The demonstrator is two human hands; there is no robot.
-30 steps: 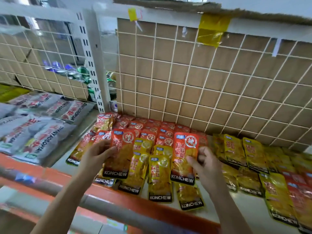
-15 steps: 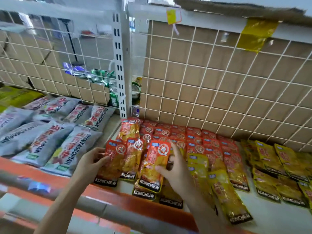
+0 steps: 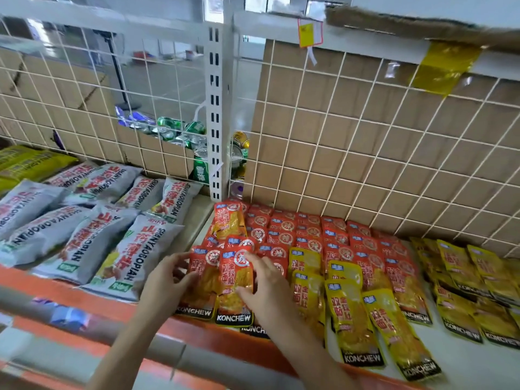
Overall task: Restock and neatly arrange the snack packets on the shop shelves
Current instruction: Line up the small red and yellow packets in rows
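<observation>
Pinching the left edge of two overlapping red packets (image 3: 225, 280) with the left hand (image 3: 166, 282), pressing them flat with the spread right hand (image 3: 267, 285), at the front left of the shelf (image 3: 467, 367), beside yellow packets (image 3: 349, 313). Likely light, floppy, slippery foil; best gripped by sealed edges.

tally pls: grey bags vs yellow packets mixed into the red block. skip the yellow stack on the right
Grey bags: 8 in view
Yellow packets among the reds: 5
Total: 13
</observation>
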